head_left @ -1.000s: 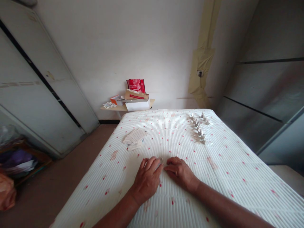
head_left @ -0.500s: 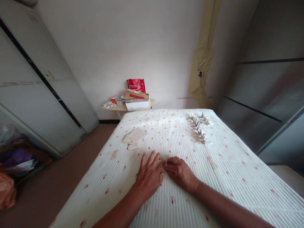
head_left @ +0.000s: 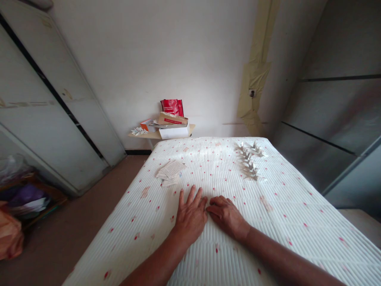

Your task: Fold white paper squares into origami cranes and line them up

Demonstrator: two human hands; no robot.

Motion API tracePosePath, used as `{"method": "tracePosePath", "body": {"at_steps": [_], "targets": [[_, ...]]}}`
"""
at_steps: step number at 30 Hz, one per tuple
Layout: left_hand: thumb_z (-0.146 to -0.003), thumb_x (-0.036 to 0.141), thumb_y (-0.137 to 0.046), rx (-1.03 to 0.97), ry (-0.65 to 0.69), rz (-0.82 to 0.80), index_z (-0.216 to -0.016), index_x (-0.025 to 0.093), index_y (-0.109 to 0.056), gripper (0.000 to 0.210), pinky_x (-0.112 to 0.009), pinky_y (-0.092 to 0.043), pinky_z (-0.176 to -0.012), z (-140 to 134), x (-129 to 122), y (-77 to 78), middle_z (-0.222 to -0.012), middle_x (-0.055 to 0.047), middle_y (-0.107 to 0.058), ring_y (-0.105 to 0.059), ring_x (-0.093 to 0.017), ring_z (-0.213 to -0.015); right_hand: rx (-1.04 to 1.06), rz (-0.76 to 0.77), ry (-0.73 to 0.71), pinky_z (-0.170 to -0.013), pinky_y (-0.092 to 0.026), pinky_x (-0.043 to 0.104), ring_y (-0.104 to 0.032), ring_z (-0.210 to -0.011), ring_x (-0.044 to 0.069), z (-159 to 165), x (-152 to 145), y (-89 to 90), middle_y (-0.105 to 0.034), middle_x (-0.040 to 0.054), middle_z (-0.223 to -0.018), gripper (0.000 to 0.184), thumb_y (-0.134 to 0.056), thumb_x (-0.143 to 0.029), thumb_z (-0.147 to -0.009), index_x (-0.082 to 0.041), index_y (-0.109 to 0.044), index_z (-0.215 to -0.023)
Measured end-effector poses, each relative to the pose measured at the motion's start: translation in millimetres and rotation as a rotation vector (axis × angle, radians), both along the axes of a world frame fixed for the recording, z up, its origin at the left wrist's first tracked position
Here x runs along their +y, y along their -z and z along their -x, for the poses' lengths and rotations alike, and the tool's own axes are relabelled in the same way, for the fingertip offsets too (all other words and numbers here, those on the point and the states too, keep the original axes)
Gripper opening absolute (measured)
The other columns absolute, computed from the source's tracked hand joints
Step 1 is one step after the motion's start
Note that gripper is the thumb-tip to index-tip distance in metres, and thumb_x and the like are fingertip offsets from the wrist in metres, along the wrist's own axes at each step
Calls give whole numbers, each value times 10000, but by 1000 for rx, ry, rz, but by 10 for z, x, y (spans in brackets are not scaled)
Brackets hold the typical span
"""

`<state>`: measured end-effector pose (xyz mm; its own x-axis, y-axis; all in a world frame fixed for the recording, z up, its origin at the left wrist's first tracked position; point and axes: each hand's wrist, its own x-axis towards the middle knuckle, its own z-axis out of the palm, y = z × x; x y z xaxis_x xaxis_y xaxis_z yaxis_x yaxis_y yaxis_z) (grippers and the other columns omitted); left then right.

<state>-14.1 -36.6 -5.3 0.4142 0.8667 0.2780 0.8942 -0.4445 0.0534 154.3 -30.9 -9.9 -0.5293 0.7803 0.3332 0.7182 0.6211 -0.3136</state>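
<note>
My left hand point(head_left: 191, 216) lies on the white quilted bed cover point(head_left: 217, 262) with its fingers spread and its thumb close to my right hand point(head_left: 228, 216). The fingers of the right hand are bent and pressed together at the cover. Whatever they hold, if anything, is hidden beneath them. Beyond the left hand lies a loose pile of printed paper pieces point(head_left: 171, 171). Further off on the right stand several small folded paper figures point(head_left: 248, 161) with pointed tips, set in uneven rows.
Past the bed's far edge, a small shelf point(head_left: 143, 136) holds a white box point(head_left: 174, 132), a cardboard piece, a red bag point(head_left: 172, 107) and small white bits. Grey cabinets point(head_left: 330, 107) flank the right side; pale doors point(head_left: 71, 131) and a crate of goods are at left.
My left hand has shifted slightly, its fingers now straighter and pointing more forward. The right hand stays nearly in place. The view has turned a little to the left.
</note>
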Motion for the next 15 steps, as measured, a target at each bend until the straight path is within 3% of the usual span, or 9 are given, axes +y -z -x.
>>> {"method": "tracePosePath", "body": {"at_steps": [10, 15], "targets": [[-843, 326, -432, -5, -42, -15, -1237, 279, -488, 401, -554, -20, -1081, -4, 26, 57, -1452, -18, -301, -96, -263, -1372, -32, -11, 14, -753, -390, 291, -528, -873, 173, 12, -8, -2, -617, 38, -924, 168, -532, -174, -847, -247, -674, -899], [-840, 217, -385, -21, -45, -23, -1283, 246, -436, 447, -590, -64, -1067, 43, 55, 81, -1465, -11, -269, -98, -267, -1369, -29, -13, 21, -757, -391, 291, -526, -872, 171, 16, -16, -13, -614, 39, -932, 176, -533, -160, -842, -251, -676, -891]]}}
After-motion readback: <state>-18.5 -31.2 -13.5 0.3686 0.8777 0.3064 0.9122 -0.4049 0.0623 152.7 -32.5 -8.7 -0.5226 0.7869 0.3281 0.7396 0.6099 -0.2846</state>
